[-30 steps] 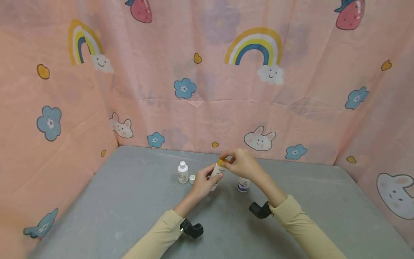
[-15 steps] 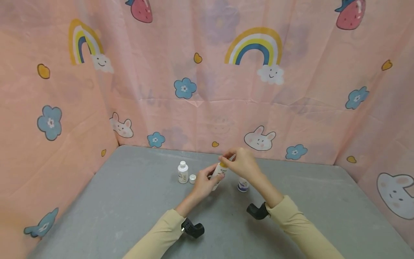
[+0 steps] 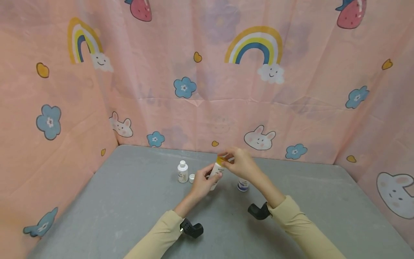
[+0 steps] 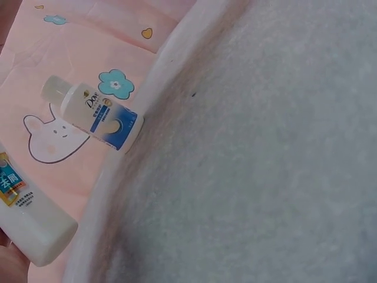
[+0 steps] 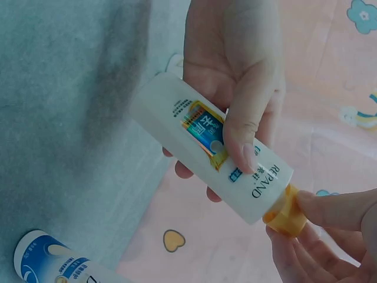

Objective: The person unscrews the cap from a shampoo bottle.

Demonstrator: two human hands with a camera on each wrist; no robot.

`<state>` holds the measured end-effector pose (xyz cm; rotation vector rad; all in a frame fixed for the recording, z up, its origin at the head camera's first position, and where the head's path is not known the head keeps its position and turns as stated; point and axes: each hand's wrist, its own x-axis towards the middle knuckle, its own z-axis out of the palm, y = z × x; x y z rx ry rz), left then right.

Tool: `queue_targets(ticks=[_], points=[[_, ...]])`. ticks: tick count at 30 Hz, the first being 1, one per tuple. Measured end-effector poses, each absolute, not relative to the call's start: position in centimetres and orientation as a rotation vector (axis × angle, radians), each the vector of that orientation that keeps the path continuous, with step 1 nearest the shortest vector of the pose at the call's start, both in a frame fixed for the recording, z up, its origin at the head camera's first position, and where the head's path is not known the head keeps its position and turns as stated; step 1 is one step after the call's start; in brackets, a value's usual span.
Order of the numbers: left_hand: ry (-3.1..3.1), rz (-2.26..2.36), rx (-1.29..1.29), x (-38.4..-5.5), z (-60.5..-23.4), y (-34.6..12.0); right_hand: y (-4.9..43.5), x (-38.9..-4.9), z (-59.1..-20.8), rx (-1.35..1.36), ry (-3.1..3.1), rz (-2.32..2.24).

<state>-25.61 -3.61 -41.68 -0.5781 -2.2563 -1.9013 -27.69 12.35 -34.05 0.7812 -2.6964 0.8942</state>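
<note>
A white shampoo bottle (image 5: 203, 138) with a blue and gold label is held tilted above the table by my left hand (image 3: 202, 182). Its thumb lies across the label, with the other fingers behind. My right hand (image 3: 242, 164) pinches the yellow cap (image 5: 287, 213) at the bottle's top between thumb and fingers. The cap sits on the neck; whether it is loose, I cannot tell. In the left wrist view only the lower part of this bottle shows, at the left edge.
A white and blue Dove bottle (image 4: 100, 115) stands behind my right forearm, partly hidden in the head view. To the left stands a white bottle (image 3: 183, 173), its narrow neck uncovered, beside a small white cap (image 3: 192, 178) on the grey table (image 3: 129, 201). A pink printed curtain (image 3: 207, 108) surrounds the table.
The right hand's fingers turned over the yellow cap, then came back round its side, so more of it shows. The bottle shifted slightly right and returned left. The other bottles stayed put.
</note>
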Motion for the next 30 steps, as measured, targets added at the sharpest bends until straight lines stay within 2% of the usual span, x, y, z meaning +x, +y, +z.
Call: queue_targets(ticks=[18, 30], points=[[-2.278, -1.891, -0.568, -25.1, -41.1, -3.6, 12.8, -28.0, -33.6, 0.915, -2.715, 0.886], [-2.258, -1.88, -0.613, -25.2, -41.4, -3.5, 12.1, -27.7, -34.5, 0.744, -2.599, 1.068]])
